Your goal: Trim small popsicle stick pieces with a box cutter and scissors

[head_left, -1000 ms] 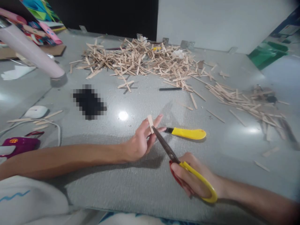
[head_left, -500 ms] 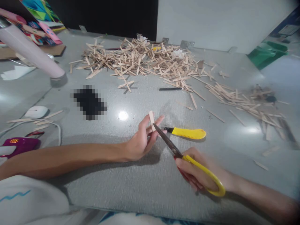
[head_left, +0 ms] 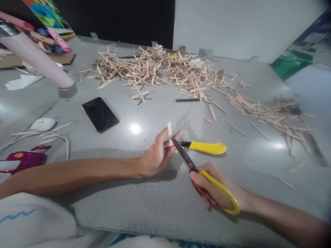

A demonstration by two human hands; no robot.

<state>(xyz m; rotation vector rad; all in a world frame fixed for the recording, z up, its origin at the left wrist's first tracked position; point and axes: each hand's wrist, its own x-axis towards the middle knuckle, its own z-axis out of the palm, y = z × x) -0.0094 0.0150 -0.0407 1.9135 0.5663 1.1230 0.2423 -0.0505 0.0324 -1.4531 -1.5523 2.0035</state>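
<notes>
Between the fingers of my left hand is a short wooden craft stick, held nearly upright above the table. My right hand is closed around the handles of a pair of scissors with a yellow and a red loop. The scissors' blade tips meet the stick at about its middle; whether they have cut into it I cannot tell. Just beyond the blades, a yellow utility knife lies on the table.
A wide heap of craft sticks lies at the back, with more sticks spread to the right. A phone, a white mouse, a magenta device and a pink cylinder are on the left. A black rod lies near the heap.
My right hand and the scissors have shifted slightly left, and the handle loops have drawn in a little. My left hand still holds the stick at nearly the same place.
</notes>
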